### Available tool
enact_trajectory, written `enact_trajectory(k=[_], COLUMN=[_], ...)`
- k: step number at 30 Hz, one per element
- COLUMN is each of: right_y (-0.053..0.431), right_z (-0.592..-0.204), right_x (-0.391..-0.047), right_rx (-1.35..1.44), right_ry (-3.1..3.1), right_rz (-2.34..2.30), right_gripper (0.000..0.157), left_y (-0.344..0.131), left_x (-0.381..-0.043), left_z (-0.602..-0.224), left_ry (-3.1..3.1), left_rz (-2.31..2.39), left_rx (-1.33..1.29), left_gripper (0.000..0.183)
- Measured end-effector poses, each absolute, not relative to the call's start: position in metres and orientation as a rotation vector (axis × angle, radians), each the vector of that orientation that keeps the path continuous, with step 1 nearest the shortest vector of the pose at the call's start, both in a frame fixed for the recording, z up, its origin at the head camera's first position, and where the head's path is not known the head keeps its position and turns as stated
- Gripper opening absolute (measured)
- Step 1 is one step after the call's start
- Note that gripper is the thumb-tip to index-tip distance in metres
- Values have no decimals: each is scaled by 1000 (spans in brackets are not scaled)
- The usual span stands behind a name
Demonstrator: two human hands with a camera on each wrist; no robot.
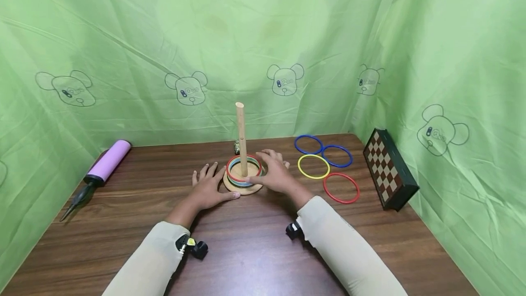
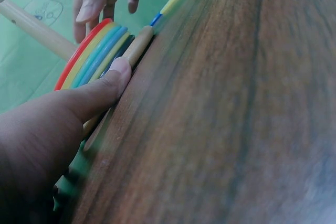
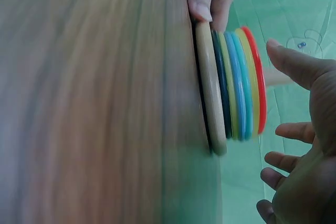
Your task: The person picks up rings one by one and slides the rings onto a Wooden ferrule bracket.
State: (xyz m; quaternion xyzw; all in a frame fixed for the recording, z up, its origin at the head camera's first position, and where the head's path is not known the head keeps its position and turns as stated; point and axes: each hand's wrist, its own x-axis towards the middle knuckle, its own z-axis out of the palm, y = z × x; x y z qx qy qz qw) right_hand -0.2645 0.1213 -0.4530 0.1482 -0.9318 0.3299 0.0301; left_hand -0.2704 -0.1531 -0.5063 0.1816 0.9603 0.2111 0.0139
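A wooden peg (image 1: pixel 241 136) stands upright on a round wooden base (image 1: pixel 243 191). Several coloured rings are stacked around its foot, with a red ring (image 3: pixel 255 77) uppermost and a dark one lowest. My left hand (image 1: pixel 207 191) holds the base at its left side, thumb on the rim; the other fingers spread over the table. From the right, my right hand (image 1: pixel 276 173) hovers beside the stack. Its thumb and fingers are spread, apart from the rings and holding nothing in the right wrist view.
Right of the stand lie two blue rings (image 1: pixel 337 156), a yellow ring (image 1: pixel 313 166) and a red ring (image 1: pixel 341 188). A checkered board case (image 1: pixel 388 168) stands beyond them. A purple hand pump (image 1: pixel 108 161) lies far left. A small patterned object (image 1: pixel 237 147) sits behind the peg.
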Motion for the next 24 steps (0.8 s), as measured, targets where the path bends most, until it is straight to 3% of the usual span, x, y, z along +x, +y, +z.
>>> enact_trajectory(k=[24], right_y=[186], right_z=[-452], right_x=[-250], right_rx=[345], right_ry=[-2866], right_rz=[1062], right_gripper=[98], left_y=[-154], left_x=[-271], left_z=[-502], left_ry=[2976], left_rz=[610], left_rx=[537], left_gripper=[120])
